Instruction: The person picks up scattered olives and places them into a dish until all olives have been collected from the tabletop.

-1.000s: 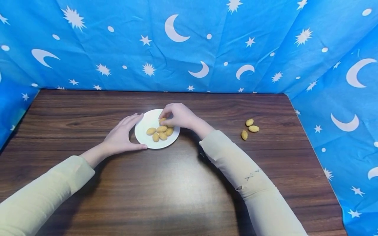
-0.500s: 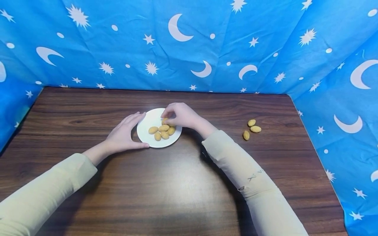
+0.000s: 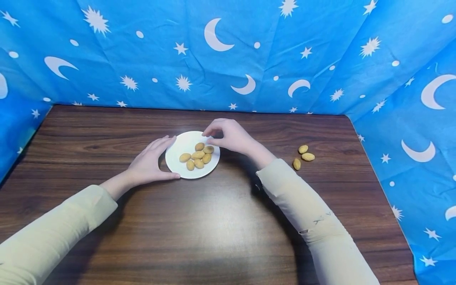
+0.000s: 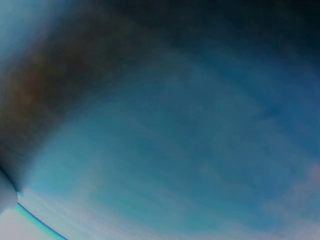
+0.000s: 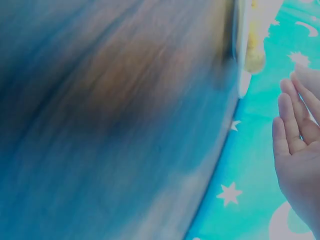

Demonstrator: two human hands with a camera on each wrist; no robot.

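Observation:
A white plate (image 3: 174, 164) lies on the table with several yellow-brown oval nuts (image 3: 198, 154) in its middle and right part. My left hand (image 3: 147, 162) spans the plate's left side, its thumb and straight fingers touching the rim. Just above the plate's upper right edge hovers my right hand (image 3: 229, 135), thumb and fingers apart and nothing between them. In the right wrist view, the right hand (image 5: 300, 145) shows extended fingers near the nuts (image 5: 255, 57) at the plate's edge. The left wrist view is mostly blurred; no finger can be made out there.
Three more oval nuts (image 3: 303, 156) lie together on the brown wooden table (image 3: 199, 233), right of the right arm. A blue cloth (image 3: 160, 51) with white moons and stars rises along the back and both sides.
My right hand has let go of a nut on the plate and lifted back to the upper right, uncovering the nuts beneath. The left hand stays at the rim.

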